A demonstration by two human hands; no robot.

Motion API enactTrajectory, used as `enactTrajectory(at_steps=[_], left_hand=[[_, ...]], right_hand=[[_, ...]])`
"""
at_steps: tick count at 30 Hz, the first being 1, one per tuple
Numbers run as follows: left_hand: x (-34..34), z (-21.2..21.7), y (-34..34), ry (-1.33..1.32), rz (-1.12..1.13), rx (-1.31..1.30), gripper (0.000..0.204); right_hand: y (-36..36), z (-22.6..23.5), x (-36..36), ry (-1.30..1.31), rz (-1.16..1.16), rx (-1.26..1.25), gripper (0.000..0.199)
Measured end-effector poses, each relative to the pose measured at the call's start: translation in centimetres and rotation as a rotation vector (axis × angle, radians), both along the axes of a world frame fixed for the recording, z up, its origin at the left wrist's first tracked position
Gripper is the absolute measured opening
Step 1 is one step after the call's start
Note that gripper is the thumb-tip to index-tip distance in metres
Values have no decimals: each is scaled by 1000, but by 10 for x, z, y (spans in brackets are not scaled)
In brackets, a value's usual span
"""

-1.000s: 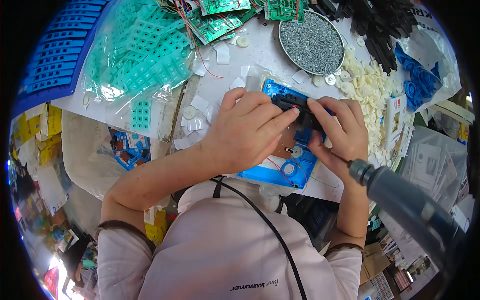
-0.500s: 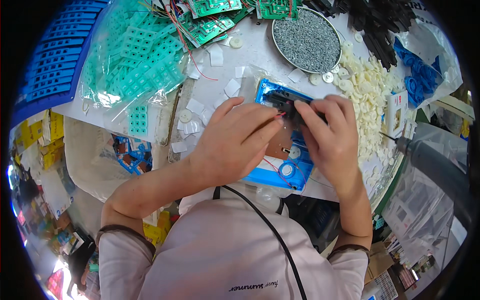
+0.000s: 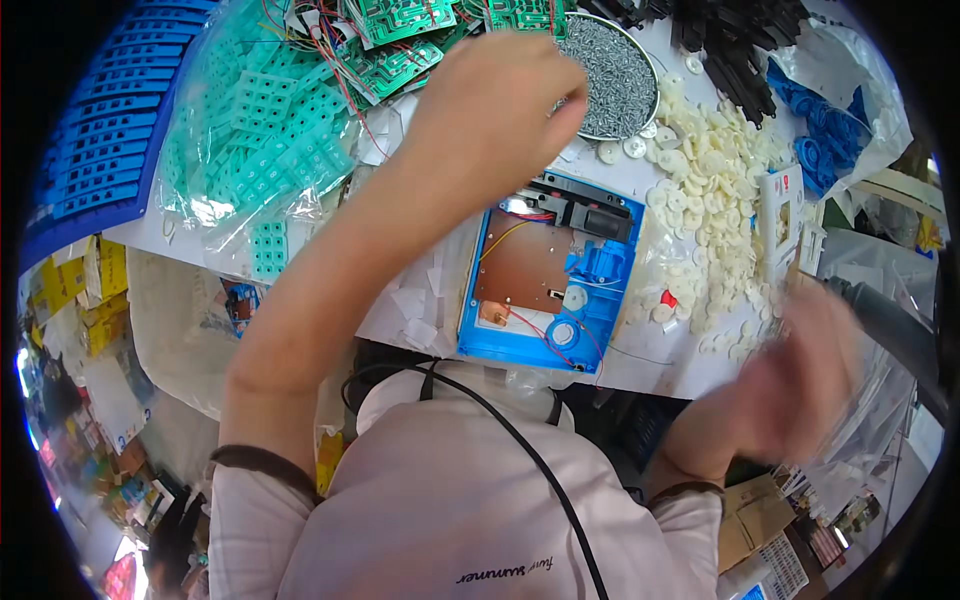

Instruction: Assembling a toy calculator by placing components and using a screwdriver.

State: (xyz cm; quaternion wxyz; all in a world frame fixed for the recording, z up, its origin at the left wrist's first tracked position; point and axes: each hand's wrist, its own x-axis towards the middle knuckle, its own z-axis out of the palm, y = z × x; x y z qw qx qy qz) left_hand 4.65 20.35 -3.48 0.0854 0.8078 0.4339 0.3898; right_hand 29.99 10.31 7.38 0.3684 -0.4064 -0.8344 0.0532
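A blue plastic housing (image 3: 615,300) lies on the table in front of me. Inside it are a brown circuit board (image 3: 530,265), thin wires and a long black part (image 3: 585,213) across the far end. My left hand (image 3: 500,115) is beyond the housing, at the left edge of a round bowl of small metal screws (image 3: 615,85). Its fingers look curled, with the tips hidden, so anything in them is out of sight. My right hand (image 3: 800,375) is off to the right, smeared by motion, near a dark grey power screwdriver (image 3: 885,325). Neither hand touches the housing.
Cream plastic discs (image 3: 715,190) are heaped to the right, beside a white case (image 3: 780,220). Black parts (image 3: 730,50) and a bag of blue parts (image 3: 830,130) lie beyond. Green circuit boards (image 3: 400,65), bagged turquoise keypads (image 3: 270,130) and stacked blue panels (image 3: 115,120) fill the left.
Both hands have left the black part, which now sits in the housing's far end. My left hand moved away toward the screw bowl, my right hand toward the screwdriver. The housing looks turned slightly.
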Motion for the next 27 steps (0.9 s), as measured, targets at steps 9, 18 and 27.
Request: enactTrajectory(at_steps=[9, 18, 27], left_hand=[[34, -20, 47, 431, 42, -101, 18], [29, 12, 10, 183, -136, -55, 14], [26, 9, -56, -115, -298, -187, 15]], right_hand=[[34, 6, 80, 798, 74, -218, 60], [68, -13, 19, 713, 666, -641, 55], [53, -20, -21, 880, 722, -615, 40]])
